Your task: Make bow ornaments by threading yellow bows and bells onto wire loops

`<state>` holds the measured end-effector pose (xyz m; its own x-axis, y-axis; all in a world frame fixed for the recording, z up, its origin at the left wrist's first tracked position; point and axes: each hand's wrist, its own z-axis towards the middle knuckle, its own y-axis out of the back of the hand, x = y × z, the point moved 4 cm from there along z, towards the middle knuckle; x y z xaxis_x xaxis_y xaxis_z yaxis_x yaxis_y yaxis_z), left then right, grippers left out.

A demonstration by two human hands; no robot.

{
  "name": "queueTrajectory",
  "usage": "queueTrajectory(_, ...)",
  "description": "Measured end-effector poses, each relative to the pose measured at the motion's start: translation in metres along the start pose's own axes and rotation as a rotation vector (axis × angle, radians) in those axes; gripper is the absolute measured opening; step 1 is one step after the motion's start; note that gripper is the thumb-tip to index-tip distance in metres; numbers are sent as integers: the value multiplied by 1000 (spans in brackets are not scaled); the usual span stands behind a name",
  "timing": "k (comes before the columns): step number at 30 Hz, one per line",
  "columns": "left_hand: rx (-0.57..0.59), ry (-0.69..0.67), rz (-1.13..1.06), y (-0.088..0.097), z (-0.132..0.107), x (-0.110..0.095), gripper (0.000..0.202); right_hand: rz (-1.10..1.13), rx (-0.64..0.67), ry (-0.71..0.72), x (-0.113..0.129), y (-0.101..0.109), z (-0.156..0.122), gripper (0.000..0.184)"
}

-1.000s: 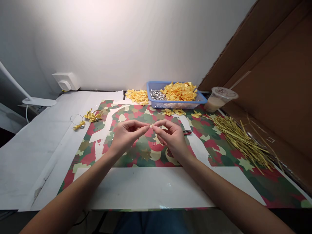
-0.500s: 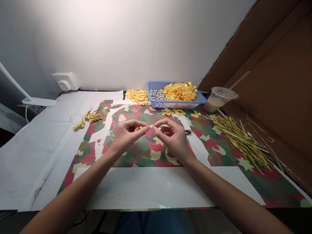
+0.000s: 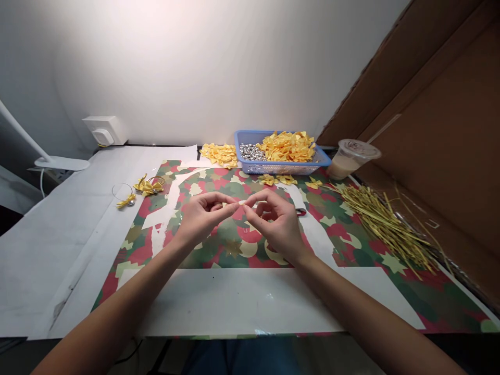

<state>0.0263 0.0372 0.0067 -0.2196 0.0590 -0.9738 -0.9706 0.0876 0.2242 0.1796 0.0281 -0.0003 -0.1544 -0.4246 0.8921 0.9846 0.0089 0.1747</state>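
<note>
Over the middle of the table, my left hand (image 3: 207,213) and my right hand (image 3: 275,216) meet at the fingertips. Each has thumb and index finger pinched together. A tiny pale bit shows between the two pinches, too small to name. Beyond my hands, yellow ribbon bows (image 3: 287,147) and silver bells (image 3: 252,152) fill a blue basket (image 3: 281,167). Several loose bows (image 3: 287,179) lie in front of it, and a pile of yellow bows (image 3: 219,154) sits to its left. At left are wire rings with yellow bows (image 3: 147,186).
A bundle of thin yellow-green ties (image 3: 385,221) lies at right, near a lidded plastic cup (image 3: 347,159) and a cardboard panel (image 3: 437,130). A white lamp base (image 3: 62,163) stands at far left. Patterned paper (image 3: 230,247) and white sheets cover the table.
Both hands stay almost in place, fingertips still pinched together. The fingertips have shifted only slightly, and the pale bit between them shows less.
</note>
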Motion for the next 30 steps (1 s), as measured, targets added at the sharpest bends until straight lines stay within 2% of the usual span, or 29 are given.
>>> queueTrajectory(10, -6, 65, -101, 0, 1, -4, 18, 66, -19, -41, 2, 3, 0, 7)
queueTrajectory(18, 55, 87, -197, -2, 3, 0, 14, -18, 42, 43, 5, 1, 0, 8)
queueTrajectory(30, 73, 84, -188, -4, 3, -3, 15, -31, 25, 63, 6, 1, -1, 6)
